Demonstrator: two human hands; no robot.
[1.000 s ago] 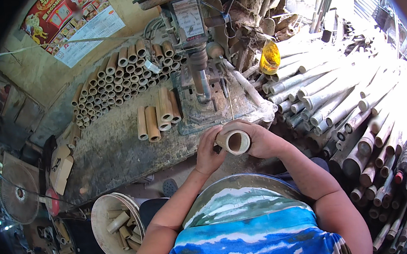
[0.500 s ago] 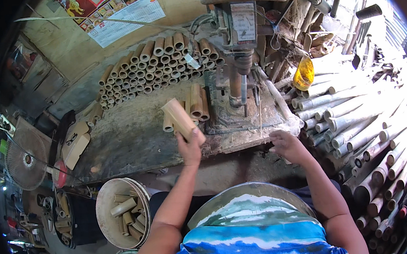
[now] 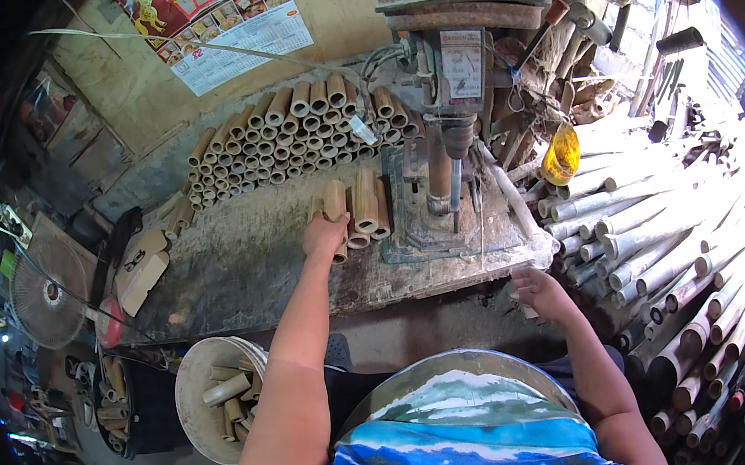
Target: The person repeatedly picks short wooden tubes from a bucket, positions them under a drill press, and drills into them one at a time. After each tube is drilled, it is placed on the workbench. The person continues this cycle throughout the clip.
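Note:
My left hand (image 3: 325,235) is closed around a short bamboo tube (image 3: 334,198), at the left of a small group on the workbench (image 3: 241,263). Other cut tubes (image 3: 367,202) stand or lean close beside it. To their right is a dusty drill press (image 3: 464,62), its bit pointing down over the base. My right hand (image 3: 544,295) hovers off the bench's front right corner, fingers loosely apart and nothing clearly gripped. A small pale patch shows just below its fingers; I cannot make out what it is.
Many cut tubes (image 3: 292,142) are stacked along the bench's back. Long poles (image 3: 651,233) lie piled at the right, below a yellow container (image 3: 561,156). A white bucket (image 3: 191,375) of short pieces stands front left, near a fan (image 3: 48,286) and cardboard (image 3: 142,277).
My left hand has moved forward and slightly left, bringing the bamboo tube from above the bench's front to the small group. My right hand stays off the bench corner. The view has shifted slightly.

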